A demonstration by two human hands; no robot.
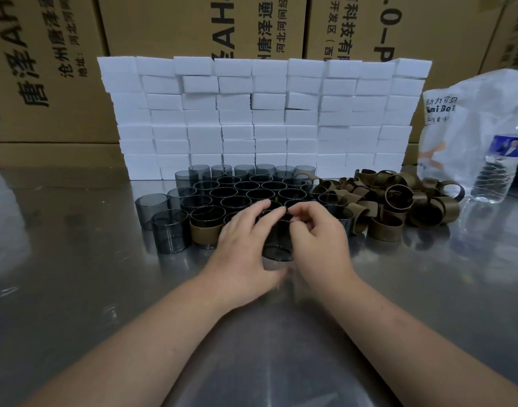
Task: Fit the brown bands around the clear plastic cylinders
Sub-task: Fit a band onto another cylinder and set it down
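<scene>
Clear plastic cylinder sits between our hands, low over the counter; we cannot tell whether it rests on it. Our left hand curls round the left wall. Our right hand closes on the right side, its fingertips bent in at the top rim, close to those of the left. The fingers hide whether a band is pinched there. The lower wall showing between our palms looks smoky and bare.

Just left of our left hand stands a banded cylinder, the only finished one we can make out. Beyond our hands the unbanded cylinders stand packed rim to rim. Beyond our right hand and further right lies the heap of brown bands, several of them open curls rather than closed rings.

We judge the fitting itself to be the weak point. A band pressed down harder on one side would likely cock on the rim and jam or crease. An open curl let go too soon could spring off the smooth wall. The counter looks slick, so a firm downward push may send the cylinder skidding forward into the packed ones just beyond our fingers and topple them.
</scene>
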